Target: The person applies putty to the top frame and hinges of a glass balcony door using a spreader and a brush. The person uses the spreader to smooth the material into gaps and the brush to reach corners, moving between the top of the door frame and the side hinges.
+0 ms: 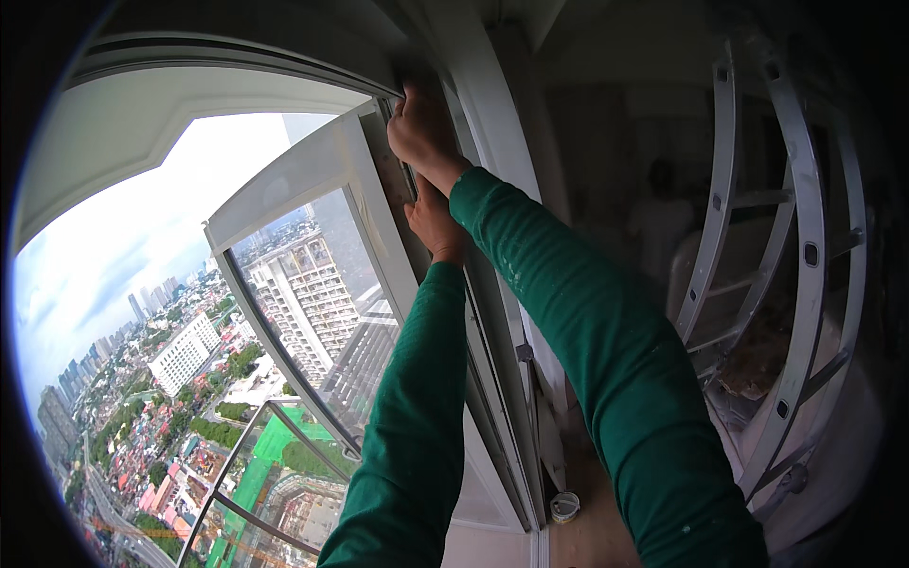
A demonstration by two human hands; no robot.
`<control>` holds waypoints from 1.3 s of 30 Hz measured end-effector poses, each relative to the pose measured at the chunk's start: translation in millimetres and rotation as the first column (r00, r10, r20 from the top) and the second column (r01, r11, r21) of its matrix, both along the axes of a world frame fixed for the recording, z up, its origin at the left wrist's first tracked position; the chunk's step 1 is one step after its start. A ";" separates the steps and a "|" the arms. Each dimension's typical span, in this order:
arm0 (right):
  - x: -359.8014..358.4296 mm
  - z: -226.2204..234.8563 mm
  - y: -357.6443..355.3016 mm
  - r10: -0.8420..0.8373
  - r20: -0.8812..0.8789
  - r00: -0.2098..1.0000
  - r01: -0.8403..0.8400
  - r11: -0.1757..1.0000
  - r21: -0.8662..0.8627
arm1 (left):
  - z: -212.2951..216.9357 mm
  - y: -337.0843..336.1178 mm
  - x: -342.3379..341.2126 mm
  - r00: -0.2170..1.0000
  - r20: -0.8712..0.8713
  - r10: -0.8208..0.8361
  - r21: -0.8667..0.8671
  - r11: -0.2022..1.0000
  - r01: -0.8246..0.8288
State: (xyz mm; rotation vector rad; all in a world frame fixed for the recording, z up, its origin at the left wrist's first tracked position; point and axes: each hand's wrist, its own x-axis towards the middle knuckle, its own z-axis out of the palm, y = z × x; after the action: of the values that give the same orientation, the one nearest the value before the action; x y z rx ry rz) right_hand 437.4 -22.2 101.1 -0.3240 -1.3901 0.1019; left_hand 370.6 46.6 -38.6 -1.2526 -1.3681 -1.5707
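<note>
— Fingers of the right hand [423, 128] are curled on the top corner of the open window sash [312, 275], by the white window frame [492, 142].

— And the left hand [434, 225]?

— Just below, pressed against the sash's hinge edge; whether those fingers grip, I cannot tell.

— Around them?

— An aluminium ladder [776, 265] stands to the right, a small tape roll [564, 506] lies low by the frame.

Both green-sleeved arms reach up to the top corner of an open white window sash [322, 180]. The right hand [421, 123] grips the sash's upper edge; the left hand [434, 222] presses just below it. A ladder [795, 256] stands to the right, city far below.
</note>
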 end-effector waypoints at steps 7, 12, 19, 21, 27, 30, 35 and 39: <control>-3.3 -12.2 -41.7 0.028 -0.146 0.989 0.024 0.940 0.341 | -6.1 18.8 -2.2 0.998 -0.035 -0.044 0.085 0.995 0.047; 12.0 -4.8 -56.5 0.097 0.082 0.992 -0.097 0.995 -0.008 | -6.8 22.5 -3.3 0.998 -0.032 -0.049 0.113 0.992 0.052; 1.3 -13.0 -75.8 0.057 -0.108 0.993 -0.015 0.934 0.356 | -5.4 19.9 -3.1 0.997 -0.033 -0.066 0.117 0.991 0.070; 5.8 -6.3 -77.4 0.130 -0.044 0.991 -0.120 0.976 0.179 | -4.5 18.8 -2.2 0.997 -0.034 -0.070 0.121 0.990 0.073; 1.9 -8.3 -93.8 0.123 -0.081 0.989 -0.090 0.939 0.331 | -1.7 17.8 1.3 0.996 -0.021 -0.084 0.145 0.986 0.086; 2.5 -14.3 -96.8 0.117 -0.175 0.978 -0.041 0.921 0.388 | -0.9 13.4 3.1 0.996 -0.020 -0.088 0.150 0.985 0.090; 21.5 -4.7 -97.4 0.265 -0.013 0.964 -0.265 0.964 0.005 | -1.3 6.5 5.5 0.994 -0.014 -0.105 0.152 0.983 0.106; 7.4 -15.3 -111.6 0.172 -0.166 0.971 -0.083 0.895 0.438 | -2.8 14.0 8.0 0.987 0.018 -0.160 0.200 0.968 0.153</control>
State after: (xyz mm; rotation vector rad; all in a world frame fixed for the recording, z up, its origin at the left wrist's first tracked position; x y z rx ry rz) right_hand 444.8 -133.8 85.8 0.1455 -1.1924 -0.0635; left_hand 378.6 60.6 -41.4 -1.2404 -1.1232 -1.7968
